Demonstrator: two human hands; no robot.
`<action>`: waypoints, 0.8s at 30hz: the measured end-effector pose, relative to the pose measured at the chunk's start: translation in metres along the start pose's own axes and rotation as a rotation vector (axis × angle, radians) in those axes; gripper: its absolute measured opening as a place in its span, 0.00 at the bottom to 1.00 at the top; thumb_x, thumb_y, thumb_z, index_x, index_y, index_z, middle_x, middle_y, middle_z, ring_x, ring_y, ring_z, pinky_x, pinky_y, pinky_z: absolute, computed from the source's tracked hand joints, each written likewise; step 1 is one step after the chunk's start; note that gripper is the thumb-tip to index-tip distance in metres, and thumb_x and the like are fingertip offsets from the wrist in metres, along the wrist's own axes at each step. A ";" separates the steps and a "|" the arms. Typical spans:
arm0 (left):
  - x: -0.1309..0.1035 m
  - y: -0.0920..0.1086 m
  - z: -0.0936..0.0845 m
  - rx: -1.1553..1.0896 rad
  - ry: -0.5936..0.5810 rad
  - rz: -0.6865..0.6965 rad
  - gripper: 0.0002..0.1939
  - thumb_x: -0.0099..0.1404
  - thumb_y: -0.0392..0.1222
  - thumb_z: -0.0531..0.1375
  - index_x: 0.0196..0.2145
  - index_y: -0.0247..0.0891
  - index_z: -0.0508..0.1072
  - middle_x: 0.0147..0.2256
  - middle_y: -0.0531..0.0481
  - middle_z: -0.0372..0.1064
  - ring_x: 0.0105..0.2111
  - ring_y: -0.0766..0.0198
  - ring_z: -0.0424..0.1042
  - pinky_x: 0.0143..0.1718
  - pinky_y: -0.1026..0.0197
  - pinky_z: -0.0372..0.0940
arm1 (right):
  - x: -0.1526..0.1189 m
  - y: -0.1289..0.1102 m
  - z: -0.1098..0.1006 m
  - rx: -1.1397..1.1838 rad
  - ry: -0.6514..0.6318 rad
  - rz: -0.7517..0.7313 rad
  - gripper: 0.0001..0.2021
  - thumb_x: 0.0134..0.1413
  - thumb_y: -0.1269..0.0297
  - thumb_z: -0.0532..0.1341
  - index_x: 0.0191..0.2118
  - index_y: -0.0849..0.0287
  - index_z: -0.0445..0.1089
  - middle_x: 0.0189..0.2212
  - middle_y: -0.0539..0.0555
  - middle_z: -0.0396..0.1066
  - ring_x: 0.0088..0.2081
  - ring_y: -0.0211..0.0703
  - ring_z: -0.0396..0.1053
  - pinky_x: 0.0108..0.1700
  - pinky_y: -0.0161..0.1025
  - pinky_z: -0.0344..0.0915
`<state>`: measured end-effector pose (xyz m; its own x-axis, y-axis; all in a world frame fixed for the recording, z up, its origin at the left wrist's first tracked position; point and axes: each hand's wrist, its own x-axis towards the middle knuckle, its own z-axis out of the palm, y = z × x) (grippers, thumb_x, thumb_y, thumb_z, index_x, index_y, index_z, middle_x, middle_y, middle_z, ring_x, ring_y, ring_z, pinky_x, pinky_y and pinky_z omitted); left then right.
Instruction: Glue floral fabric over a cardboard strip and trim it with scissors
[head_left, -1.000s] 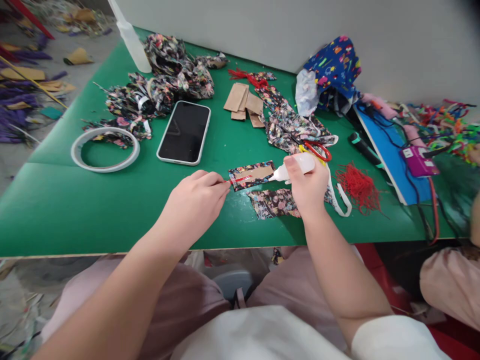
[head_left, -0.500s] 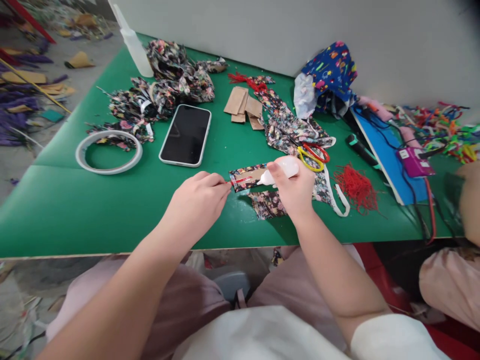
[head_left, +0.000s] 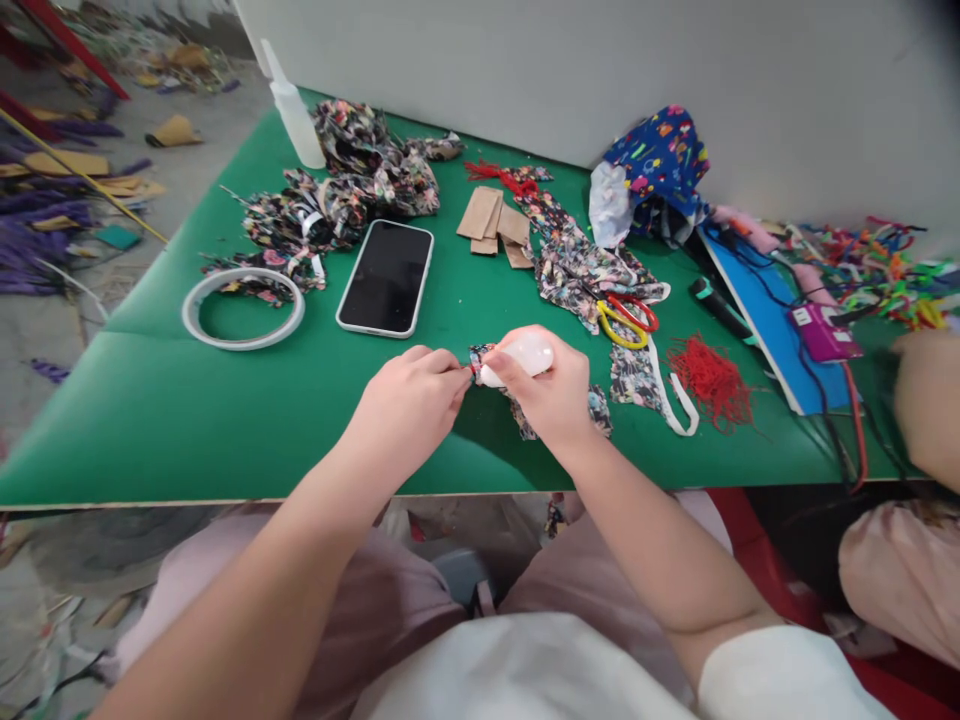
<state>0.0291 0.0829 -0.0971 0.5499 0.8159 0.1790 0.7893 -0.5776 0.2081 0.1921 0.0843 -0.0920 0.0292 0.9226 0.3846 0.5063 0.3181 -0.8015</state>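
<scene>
My left hand (head_left: 409, 405) is closed, thumb and fingertips pinching a red string (head_left: 473, 369) at the left end of a dark floral fabric strip (head_left: 478, 352). In my right hand (head_left: 559, 395) is a small white squeeze bottle (head_left: 532, 353), tilted over the strip; its tip and most of the strip are hidden by the hand and bottle. Under my right hand another floral fabric piece (head_left: 598, 408) lies on the green table (head_left: 300, 420). Scissors with yellow and red handles (head_left: 624, 325) rest on a floral cloth (head_left: 574, 262) beyond it.
Left stand a phone (head_left: 386, 278), a tape roll (head_left: 196, 332), a floral fabric heap (head_left: 367, 180) and an upright nozzle bottle (head_left: 304, 130). Brown cardboard pieces (head_left: 480, 215) lie behind. To the right are red strings (head_left: 711, 380), a blue board (head_left: 776, 345) and another person's arm (head_left: 926, 410).
My right hand and the bottle have moved left along the strip, up close to my left hand, covering the strip's brown middle. My left hand keeps its pinch. The camera view has shifted slightly.
</scene>
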 end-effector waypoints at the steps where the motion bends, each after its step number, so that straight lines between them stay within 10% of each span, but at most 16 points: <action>1: 0.000 0.000 0.000 -0.005 -0.010 -0.002 0.13 0.65 0.35 0.52 0.35 0.35 0.77 0.35 0.45 0.74 0.36 0.56 0.69 0.39 0.55 0.65 | 0.001 -0.002 0.000 0.036 0.016 0.017 0.14 0.48 0.50 0.63 0.27 0.56 0.68 0.23 0.48 0.71 0.25 0.35 0.65 0.30 0.33 0.62; 11: 0.000 -0.003 -0.001 -0.007 0.015 -0.019 0.15 0.68 0.37 0.50 0.38 0.36 0.77 0.37 0.44 0.74 0.38 0.57 0.71 0.39 0.56 0.65 | 0.029 0.030 -0.051 0.383 0.394 0.300 0.18 0.46 0.47 0.62 0.32 0.58 0.67 0.19 0.46 0.67 0.18 0.33 0.65 0.20 0.32 0.64; 17: 0.006 -0.002 -0.004 0.015 0.020 -0.069 0.15 0.68 0.40 0.50 0.38 0.37 0.77 0.36 0.44 0.74 0.37 0.56 0.71 0.39 0.55 0.65 | 0.040 0.060 -0.096 0.569 0.199 0.399 0.16 0.41 0.55 0.65 0.37 0.53 0.64 0.33 0.47 0.75 0.33 0.36 0.73 0.33 0.35 0.70; 24: 0.013 -0.003 -0.002 0.074 0.025 -0.040 0.15 0.68 0.41 0.50 0.38 0.38 0.77 0.35 0.45 0.73 0.35 0.57 0.71 0.37 0.56 0.65 | 0.033 0.080 -0.081 0.418 0.055 0.314 0.19 0.41 0.58 0.66 0.40 0.54 0.63 0.36 0.52 0.76 0.41 0.42 0.73 0.43 0.43 0.68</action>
<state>0.0335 0.0947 -0.0934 0.5113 0.8367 0.1963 0.8290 -0.5404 0.1442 0.3033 0.1223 -0.1066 0.1750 0.9783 0.1108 0.0794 0.0981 -0.9920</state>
